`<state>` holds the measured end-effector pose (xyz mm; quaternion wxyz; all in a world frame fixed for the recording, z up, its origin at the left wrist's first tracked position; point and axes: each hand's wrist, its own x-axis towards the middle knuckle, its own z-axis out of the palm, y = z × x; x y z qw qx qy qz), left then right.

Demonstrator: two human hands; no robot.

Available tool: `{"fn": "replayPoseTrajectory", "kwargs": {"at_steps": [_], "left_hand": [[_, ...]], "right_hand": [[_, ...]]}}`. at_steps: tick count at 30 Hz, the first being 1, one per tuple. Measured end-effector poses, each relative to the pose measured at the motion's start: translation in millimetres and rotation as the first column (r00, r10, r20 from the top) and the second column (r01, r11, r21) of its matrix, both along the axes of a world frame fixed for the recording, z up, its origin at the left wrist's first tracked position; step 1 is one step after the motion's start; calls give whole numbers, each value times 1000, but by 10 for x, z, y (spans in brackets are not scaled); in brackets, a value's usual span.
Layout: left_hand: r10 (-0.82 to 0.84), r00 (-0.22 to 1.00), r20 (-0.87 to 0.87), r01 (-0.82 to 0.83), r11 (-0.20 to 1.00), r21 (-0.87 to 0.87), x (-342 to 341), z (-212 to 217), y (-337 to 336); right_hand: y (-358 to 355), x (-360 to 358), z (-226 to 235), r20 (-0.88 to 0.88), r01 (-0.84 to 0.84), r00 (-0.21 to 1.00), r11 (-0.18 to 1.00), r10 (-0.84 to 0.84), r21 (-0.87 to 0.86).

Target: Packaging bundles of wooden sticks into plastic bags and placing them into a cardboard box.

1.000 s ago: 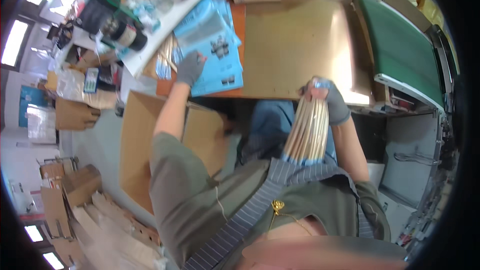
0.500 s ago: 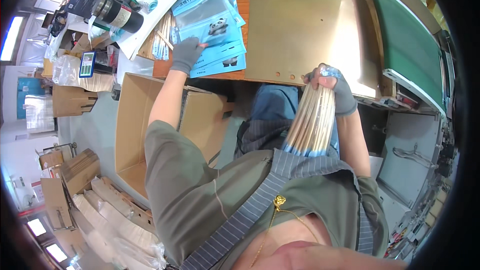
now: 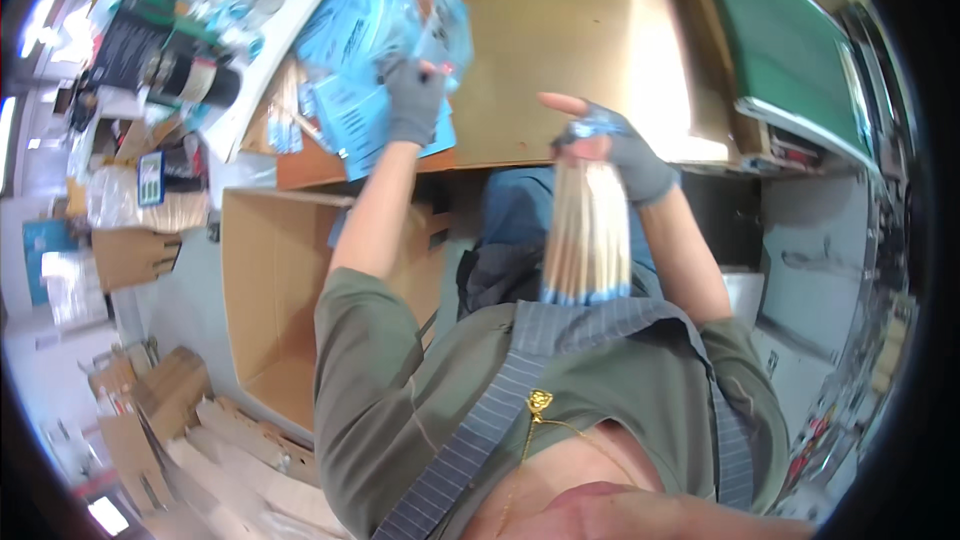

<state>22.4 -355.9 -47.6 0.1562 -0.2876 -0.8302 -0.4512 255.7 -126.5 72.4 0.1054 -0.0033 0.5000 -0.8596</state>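
My right hand (image 3: pixel 632 155), in a grey fingerless glove, grips the top of a bundle of thin pale sticks in clear wrappers with blue ends, which look like wrapped chopsticks (image 3: pixel 588 240). The bundle hangs down in front of my apron, and my index finger points out to the left. Over a pile of blue printed plastic bags (image 3: pixel 350 25) is my gloved left hand (image 3: pixel 414 98), its fingertips closed at the edge of a clear and blue plastic bag (image 3: pixel 446 30). Motion blurs this bag. More wrapped sticks (image 3: pixel 286 105) lie left of the pile.
Below my left arm stands an open cardboard box (image 3: pixel 265 290). A white table (image 3: pixel 270 60) at the left carries a dark thermos (image 3: pixel 195 78) and clutter. Behind the hands lies a tan board (image 3: pixel 560 50), with a green-topped surface (image 3: pixel 790 50) at the right.
My left hand has moved right, lifting a bag off the disturbed pile. My right hand still holds the bundle, now closer to the left hand with the index finger extended. The view has shifted.
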Motion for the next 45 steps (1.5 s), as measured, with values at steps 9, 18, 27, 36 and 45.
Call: {"fn": "replayPoseTrajectory", "kwargs": {"at_steps": [9, 18, 27, 36, 45], "left_hand": [[-454, 245, 857, 87, 890, 447, 1456, -15, 1245], [-278, 729, 626, 293, 953, 81, 1368, 191, 1123], [-182, 900, 397, 417, 626, -659, 1432, 277, 1111], [-431, 884, -180, 403, 899, -172, 1905, 695, 1150], [-410, 903, -131, 419, 907, 48, 2233, 657, 831]], "right_hand": [[143, 92, -373, 129, 116, 988, 954, -83, -276], [356, 270, -777, 284, 203, 948, 962, -146, -185], [180, 110, -950, 164, 131, 964, 913, -208, 385], [200, 139, -994, 109, 44, 985, 794, -137, 607], [126, 345, -525, 228, 357, 933, 780, -277, -513]]}}
